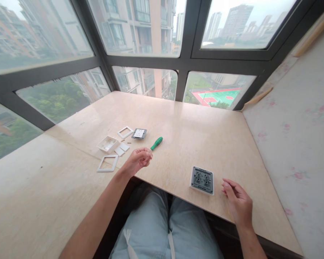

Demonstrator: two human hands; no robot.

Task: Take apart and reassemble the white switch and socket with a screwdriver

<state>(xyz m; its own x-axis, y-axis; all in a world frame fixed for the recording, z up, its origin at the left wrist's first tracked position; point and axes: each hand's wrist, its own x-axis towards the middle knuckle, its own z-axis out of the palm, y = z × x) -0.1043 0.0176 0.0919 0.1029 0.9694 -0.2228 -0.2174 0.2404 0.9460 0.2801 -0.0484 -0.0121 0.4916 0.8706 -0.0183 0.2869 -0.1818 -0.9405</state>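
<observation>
My left hand (pixel 140 159) is over the wooden surface with its fingers curled, near the metal tip of a green-handled screwdriver (pixel 157 143). Whether its fingers touch the tip or hold anything is hard to tell. At the right, my right hand (pixel 236 196) has its fingers curled together; anything in them is hidden or too small to name. Just left of that hand a square switch unit in a white box (pixel 202 180) lies with its dark grey mechanism facing up. Beyond my left hand lies a socket module (pixel 139 133) with a white face.
An open white box (pixel 108 144), two white frames (pixel 125 132) (pixel 107 163), white plates (pixel 121 149) and small screws (pixel 129 143) lie at the left. Dark window frames (pixel 148 61) stand behind the wooden top (pixel 175 129). A flowered wall (pixel 291 136) bounds the right.
</observation>
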